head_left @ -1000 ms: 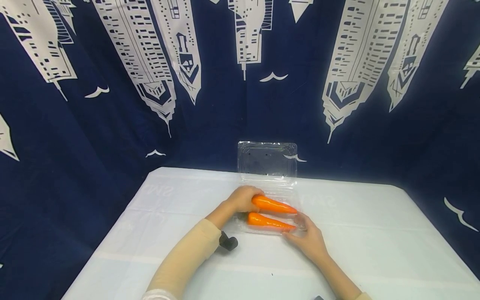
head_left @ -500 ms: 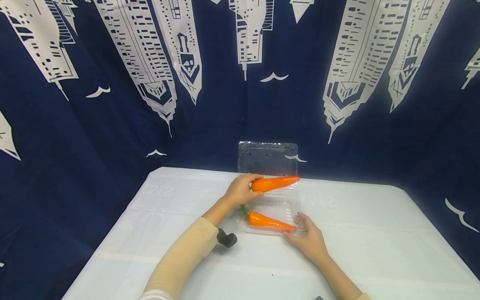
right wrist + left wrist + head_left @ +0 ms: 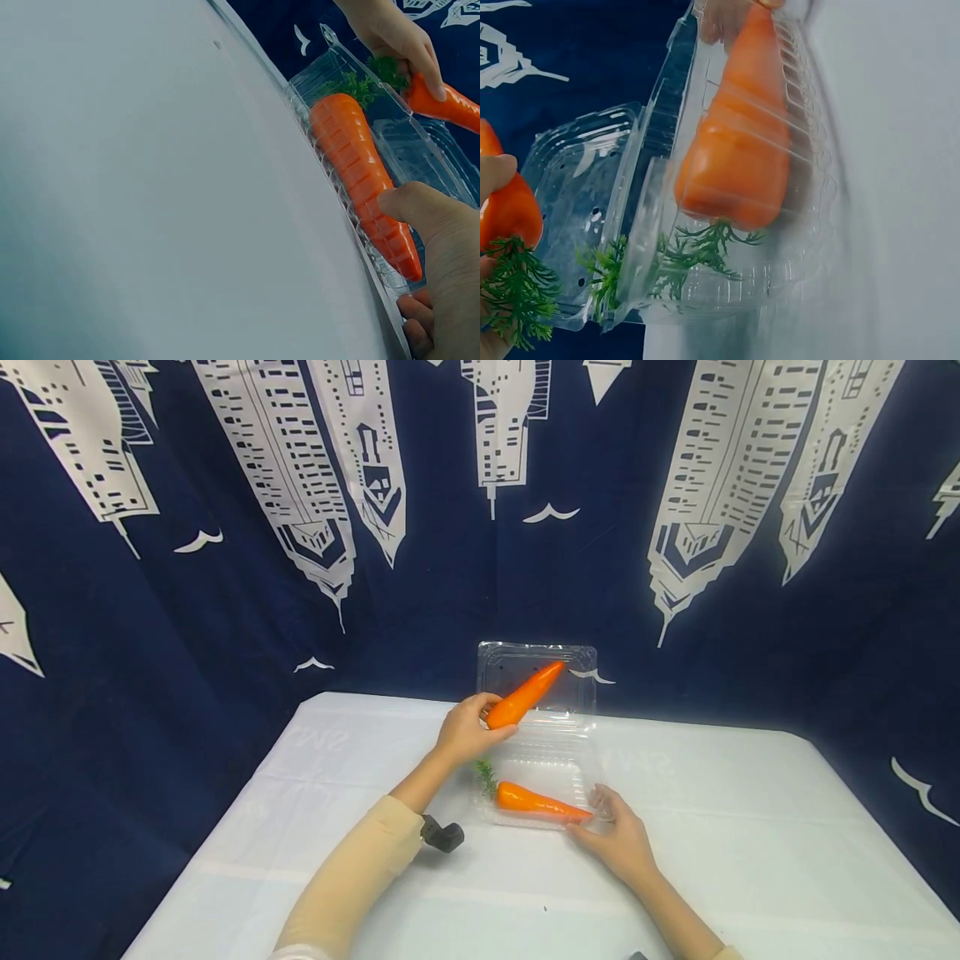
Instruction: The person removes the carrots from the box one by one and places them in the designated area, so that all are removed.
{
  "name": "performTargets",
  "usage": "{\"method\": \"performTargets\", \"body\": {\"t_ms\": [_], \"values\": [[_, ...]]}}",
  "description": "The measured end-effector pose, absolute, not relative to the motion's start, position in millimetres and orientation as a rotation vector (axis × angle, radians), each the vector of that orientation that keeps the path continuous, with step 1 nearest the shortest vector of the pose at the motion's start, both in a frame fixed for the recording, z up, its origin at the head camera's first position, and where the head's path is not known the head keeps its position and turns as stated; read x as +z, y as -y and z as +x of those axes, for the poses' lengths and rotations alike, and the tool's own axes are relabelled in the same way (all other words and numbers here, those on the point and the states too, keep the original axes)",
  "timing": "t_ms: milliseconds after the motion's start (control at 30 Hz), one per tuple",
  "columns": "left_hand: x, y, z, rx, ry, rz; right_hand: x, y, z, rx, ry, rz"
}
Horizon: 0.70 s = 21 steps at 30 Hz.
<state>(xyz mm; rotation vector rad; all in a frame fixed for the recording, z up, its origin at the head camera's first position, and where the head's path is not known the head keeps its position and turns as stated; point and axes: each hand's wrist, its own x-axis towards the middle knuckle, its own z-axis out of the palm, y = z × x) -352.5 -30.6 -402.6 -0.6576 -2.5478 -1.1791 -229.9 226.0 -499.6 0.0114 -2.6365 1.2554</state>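
My left hand [image 3: 463,731] grips an orange carrot [image 3: 525,695] by its thick end, raised above the clear plastic clamshell box [image 3: 581,770]. That carrot's tip points up and to the right, in front of the raised lid [image 3: 491,677]. Its green leafy top [image 3: 521,289] hangs below the fingers in the left wrist view. A second carrot [image 3: 536,802] lies along the box's front side, leaves to the left. With thumb and fingers, my right hand [image 3: 618,839] holds the box at its front right corner; in the right wrist view the thumb overlaps this carrot's narrow half.
Under everything is a white-covered table [image 3: 750,843]. Behind its far edge hangs a dark blue curtain [image 3: 420,610] with white building prints, close behind the open lid. A small black device [image 3: 444,836] sits beneath my left wrist.
My left hand has lifted one carrot from the box, up and back, and turned its tip upward. The remaining carrot's leaves are now uncovered. The right hand stays at the box corner.
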Motion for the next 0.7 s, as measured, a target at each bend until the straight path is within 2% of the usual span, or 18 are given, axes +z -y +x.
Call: {"method": "performTargets", "body": {"t_ms": [700], "values": [[-413, 57, -325, -1.499, 2.392, -0.356, -497, -225, -227, 1.281, 2.63, 0.015]]}}
